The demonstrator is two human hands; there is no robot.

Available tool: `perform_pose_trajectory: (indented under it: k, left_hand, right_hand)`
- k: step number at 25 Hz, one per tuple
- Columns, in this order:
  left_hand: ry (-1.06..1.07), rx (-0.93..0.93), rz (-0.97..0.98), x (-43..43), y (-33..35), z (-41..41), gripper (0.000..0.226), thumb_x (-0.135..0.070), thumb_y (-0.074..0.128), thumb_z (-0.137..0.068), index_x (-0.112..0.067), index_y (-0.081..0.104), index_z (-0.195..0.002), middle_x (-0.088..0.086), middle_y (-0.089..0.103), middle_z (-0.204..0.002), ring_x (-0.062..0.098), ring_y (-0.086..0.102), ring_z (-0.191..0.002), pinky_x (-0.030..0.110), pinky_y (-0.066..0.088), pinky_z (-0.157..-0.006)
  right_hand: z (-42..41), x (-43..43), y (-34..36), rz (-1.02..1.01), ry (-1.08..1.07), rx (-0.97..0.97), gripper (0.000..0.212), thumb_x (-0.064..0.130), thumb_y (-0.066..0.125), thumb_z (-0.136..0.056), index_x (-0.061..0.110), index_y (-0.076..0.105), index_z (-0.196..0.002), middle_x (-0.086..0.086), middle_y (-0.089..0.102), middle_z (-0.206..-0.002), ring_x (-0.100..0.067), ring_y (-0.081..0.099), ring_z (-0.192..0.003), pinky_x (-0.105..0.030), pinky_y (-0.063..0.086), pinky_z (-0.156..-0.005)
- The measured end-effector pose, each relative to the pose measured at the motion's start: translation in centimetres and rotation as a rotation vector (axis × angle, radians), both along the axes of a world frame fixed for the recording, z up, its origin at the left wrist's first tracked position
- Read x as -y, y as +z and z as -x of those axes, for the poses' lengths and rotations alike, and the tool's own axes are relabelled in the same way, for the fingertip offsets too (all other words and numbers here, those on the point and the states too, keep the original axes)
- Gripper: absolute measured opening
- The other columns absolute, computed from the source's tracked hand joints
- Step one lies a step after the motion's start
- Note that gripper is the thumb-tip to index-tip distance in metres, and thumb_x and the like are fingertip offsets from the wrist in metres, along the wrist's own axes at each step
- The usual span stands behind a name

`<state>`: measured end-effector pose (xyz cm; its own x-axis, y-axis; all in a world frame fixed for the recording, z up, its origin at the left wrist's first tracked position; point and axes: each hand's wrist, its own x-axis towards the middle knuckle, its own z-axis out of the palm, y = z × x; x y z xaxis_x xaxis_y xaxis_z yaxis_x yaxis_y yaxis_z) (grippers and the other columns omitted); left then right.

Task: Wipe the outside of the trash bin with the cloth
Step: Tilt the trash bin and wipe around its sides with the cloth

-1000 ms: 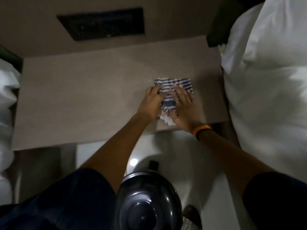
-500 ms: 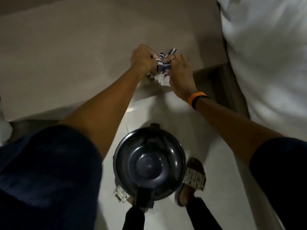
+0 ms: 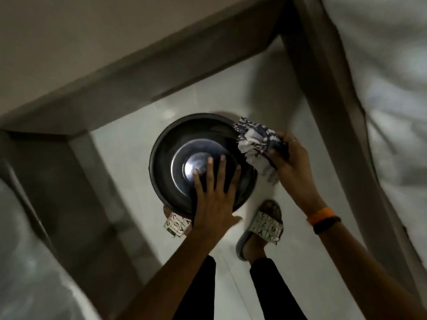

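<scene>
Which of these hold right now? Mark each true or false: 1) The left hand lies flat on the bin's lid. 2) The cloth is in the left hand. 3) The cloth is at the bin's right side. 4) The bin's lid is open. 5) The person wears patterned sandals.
1) True. The left hand lies spread, palm down, on the lid of the trash bin.
2) False. The right hand clutches the striped cloth; the left holds nothing.
3) True. The bunched cloth sits at the bin's upper right rim.
4) False. The lid is shut, its shiny dome facing the camera.
5) True. A sandal printed with letters and numbers shows beside the bin; another peeks out beneath it.
</scene>
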<state>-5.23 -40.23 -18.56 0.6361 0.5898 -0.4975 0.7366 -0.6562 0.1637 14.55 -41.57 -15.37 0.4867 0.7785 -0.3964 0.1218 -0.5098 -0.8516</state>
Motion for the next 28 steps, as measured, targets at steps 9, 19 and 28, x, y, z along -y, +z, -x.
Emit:
perform_pose_trajectory:
  k: [9,19,28]
  left_hand:
    - [0.287,-0.057,-0.049,-1.2,0.0,-0.5,0.143,-0.05,0.085,-0.062,-0.022,-0.013,-0.161,0.023,-0.011,-0.171,0.048,-0.01,-0.156,0.083,0.013,-0.113]
    - [0.569,0.105,0.076,-5.8,2.5,2.5,0.141,-0.033,0.09,-0.063,-0.029,-0.012,-0.161,0.003,-0.02,-0.172,0.03,-0.02,-0.158,0.074,0.0,-0.12]
    - [0.625,0.163,0.187,-10.6,3.2,2.8,0.14,-0.034,0.09,-0.067,-0.036,-0.014,-0.16,-0.001,-0.018,-0.172,0.026,-0.018,-0.159,0.069,0.007,-0.124]
  right_hand:
    - [-0.7,7.9,-2.6,0.054,-0.467,-0.523,0.032,0.005,0.044,-0.104,0.0,0.058,-0.132,0.001,0.071,-0.102,0.004,0.072,-0.087,-0.014,0.057,-0.078]
    - [6.8,3.1,-8.9,-0.01,-0.567,-0.732,0.037,0.015,0.041,-0.102,-0.003,0.056,-0.13,-0.017,0.067,-0.112,-0.027,0.069,-0.091,-0.025,0.059,-0.069]
    - [15.3,-0.8,-8.8,-0.187,0.036,-0.274,0.066,0.026,0.044,-0.106,0.02,0.008,-0.161,0.002,-0.002,-0.173,-0.018,-0.006,-0.161,-0.048,0.002,-0.132]
